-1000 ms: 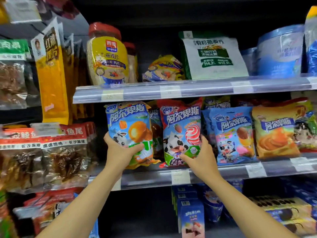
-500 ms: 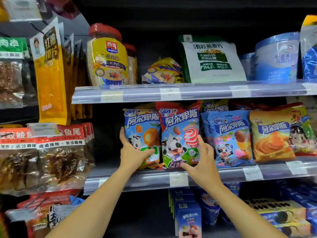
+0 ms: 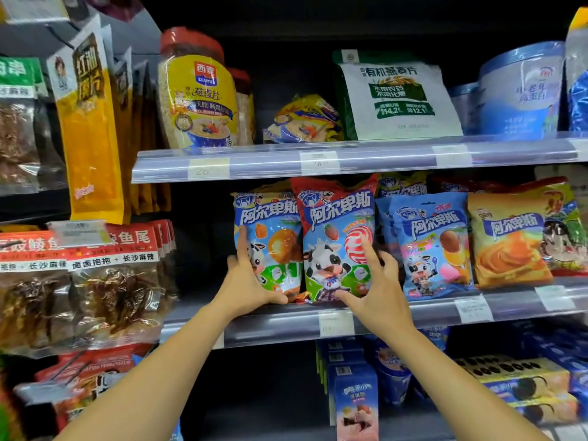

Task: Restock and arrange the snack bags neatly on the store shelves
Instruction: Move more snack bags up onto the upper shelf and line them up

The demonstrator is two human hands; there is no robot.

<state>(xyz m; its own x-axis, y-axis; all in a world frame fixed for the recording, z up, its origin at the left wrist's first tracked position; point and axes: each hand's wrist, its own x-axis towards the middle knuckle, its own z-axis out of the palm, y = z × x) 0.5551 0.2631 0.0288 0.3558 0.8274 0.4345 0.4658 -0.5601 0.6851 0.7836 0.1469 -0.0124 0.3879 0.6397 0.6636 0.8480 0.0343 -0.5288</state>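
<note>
A blue snack bag with an orange candy picture stands upright on the middle shelf. My left hand grips its lower left edge, thumb under the bottom. Right beside it stands a red-topped bag with a cow and a swirl lollipop. My right hand is spread against that bag's lower right part, fingers apart, thumb at its bottom edge. Further right on the same shelf stand a light blue bag and an orange-yellow bag.
The upper shelf carries an oat jar, a white-green oat pouch and blue tubs. Hanging packs of dried snacks and yellow pouches fill the left. Boxed biscuits sit below. Left of the blue bag is dark shelf space.
My left hand has carried the blue bag from the shelf's front left rightward and back until it stands against the red bag. My right hand stays on the red bag, fingers now more spread.
</note>
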